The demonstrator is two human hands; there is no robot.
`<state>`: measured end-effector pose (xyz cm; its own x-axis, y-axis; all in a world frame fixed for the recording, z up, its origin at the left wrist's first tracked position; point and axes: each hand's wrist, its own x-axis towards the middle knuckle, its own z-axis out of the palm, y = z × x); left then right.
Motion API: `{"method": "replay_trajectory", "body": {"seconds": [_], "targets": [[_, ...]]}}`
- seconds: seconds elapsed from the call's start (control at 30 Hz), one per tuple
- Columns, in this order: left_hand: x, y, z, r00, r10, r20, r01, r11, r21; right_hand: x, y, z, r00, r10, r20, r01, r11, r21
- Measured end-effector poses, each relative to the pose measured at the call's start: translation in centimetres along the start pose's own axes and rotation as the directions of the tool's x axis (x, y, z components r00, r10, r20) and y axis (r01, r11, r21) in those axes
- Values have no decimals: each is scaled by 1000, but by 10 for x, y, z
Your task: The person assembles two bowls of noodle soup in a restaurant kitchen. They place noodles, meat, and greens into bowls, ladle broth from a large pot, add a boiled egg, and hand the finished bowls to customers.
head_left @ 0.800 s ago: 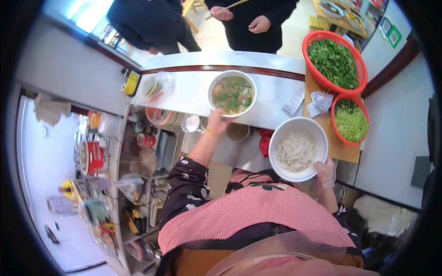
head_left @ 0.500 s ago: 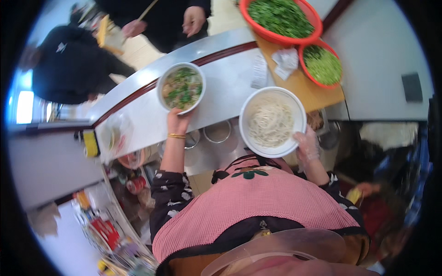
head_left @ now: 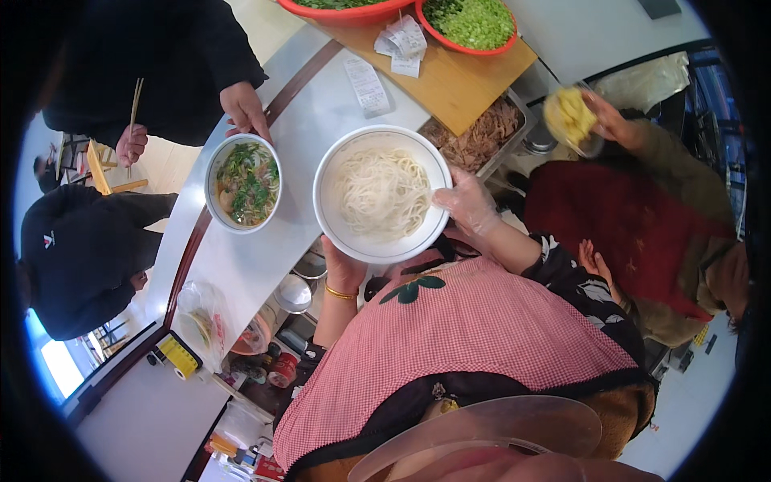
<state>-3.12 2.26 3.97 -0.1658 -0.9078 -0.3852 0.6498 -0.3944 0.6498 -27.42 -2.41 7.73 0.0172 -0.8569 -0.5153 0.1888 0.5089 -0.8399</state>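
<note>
My left hand (head_left: 343, 269) and gloved right hand (head_left: 468, 205) grasp a white bowl (head_left: 365, 254) from two sides, apparently to hold its noodles (head_left: 382, 194) level.

— What is the white counter (head_left: 297, 201) carrying?
— A bowl of noodle soup (head_left: 210, 189) next to its dark red strip (head_left: 193, 241), a printed slip (head_left: 367, 84) near the wooden board (head_left: 450, 88), and a clear plastic bag (head_left: 210, 325) at the left end.
— And the board?
— 2 red baskets, a larger basket (head_left: 345, 14) and a smaller basket (head_left: 474, 51), both holding greens, plus crumpled paper (head_left: 404, 44).
</note>
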Motion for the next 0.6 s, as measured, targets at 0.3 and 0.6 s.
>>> {"method": "replay_trajectory", "body": {"seconds": [0.3,0.6], "targets": [[9,8,-27,996,-35,-82,48,985,163,14,14,-8,982,60,182,-56,998,-25],[42,-23,-44,971,20,-238,48,959,279,174,113,-146,942,-286,-174,72,680,-729]]}}
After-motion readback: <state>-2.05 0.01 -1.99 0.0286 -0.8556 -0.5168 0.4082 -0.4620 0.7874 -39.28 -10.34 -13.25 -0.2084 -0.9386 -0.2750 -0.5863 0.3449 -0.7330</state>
